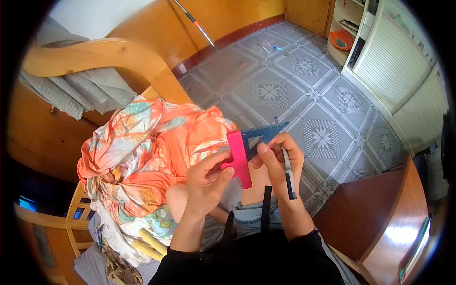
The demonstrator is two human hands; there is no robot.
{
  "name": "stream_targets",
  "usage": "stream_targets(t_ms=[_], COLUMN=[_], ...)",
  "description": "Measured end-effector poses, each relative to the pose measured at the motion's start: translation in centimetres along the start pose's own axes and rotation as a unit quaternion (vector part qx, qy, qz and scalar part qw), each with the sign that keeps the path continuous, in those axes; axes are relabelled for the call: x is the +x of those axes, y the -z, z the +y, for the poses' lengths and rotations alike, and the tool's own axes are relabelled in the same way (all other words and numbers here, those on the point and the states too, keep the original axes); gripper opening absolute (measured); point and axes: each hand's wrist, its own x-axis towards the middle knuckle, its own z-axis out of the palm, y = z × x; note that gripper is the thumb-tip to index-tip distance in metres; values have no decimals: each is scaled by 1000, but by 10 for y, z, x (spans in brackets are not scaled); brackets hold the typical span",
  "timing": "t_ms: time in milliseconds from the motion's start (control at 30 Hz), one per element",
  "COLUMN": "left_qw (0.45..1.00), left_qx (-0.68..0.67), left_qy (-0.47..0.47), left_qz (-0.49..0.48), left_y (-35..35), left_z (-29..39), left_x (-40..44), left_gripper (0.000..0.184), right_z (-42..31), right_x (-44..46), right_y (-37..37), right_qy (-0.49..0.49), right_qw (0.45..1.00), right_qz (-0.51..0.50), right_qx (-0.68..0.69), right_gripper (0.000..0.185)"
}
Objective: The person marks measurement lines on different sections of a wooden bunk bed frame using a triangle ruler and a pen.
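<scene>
My left hand (206, 178) pinches a flat bright pink piece (241, 164) with a small rounded tab on its side. Its fingers are closed on the tab. A dark blue triangular set square (254, 134) with scale marks meets the pink piece's upper right edge; whether they are joined I cannot tell. My right hand (285, 159) grips the set square between thumb and fingers. A pen (288, 175), pale with a dark end, also rests in that hand, pointing down along the wrist. Both hands are held above my lap.
A crumpled orange and white bedcover (166, 147) lies on the left, beside a curved wooden bed frame (114, 52). Patterned grey tiles (320, 135) cover the floor. A brown wooden panel (375, 218) stands at lower right. Behind are a white cabinet (394, 52) and a pole (199, 28).
</scene>
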Motion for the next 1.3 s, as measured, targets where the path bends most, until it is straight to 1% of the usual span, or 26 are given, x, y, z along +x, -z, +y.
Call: stream_targets(t_ms=[200, 633, 900, 1067, 1133, 1200, 1233, 1300], left_qw=[1000, 1000, 1000, 997, 995, 989, 987, 979], left_qx=[-22, -19, -23, -41, -39, -51, -52, -28], left_qy=[11, 2, 16, 7, -1, -5, -9, -40], left_qz=[3, -7, 4, 58, 87, 142, 152, 200], left_y=[0, 1, 2, 12, 21, 31, 38, 53], left_z=[-1, -2, -3, -16, -24, -34, -41, -58], left_x=[0, 0, 0, 5, 10, 18, 25, 40], left_gripper=[34, 34, 34, 34, 34, 28, 28, 23], right_z=[-1, 1, 2, 18, 34, 55, 66, 91], right_x=[0, 1, 2, 16, 29, 44, 53, 70], right_y=[-1, 1, -1, -15, -28, -43, -53, -72], right_qy=[1, 8, -4, -27, -31, -35, -29, -22], right_qw=[1000, 1000, 1000, 1000, 999, 998, 998, 997], right_qz=[3, -2, -1, -11, -34, -54, -57, -70], right_qx=[3, 10, 7, 8, 4, -3, -19, -36], right_gripper=[8, 7, 8, 10, 9, 9, 9, 8])
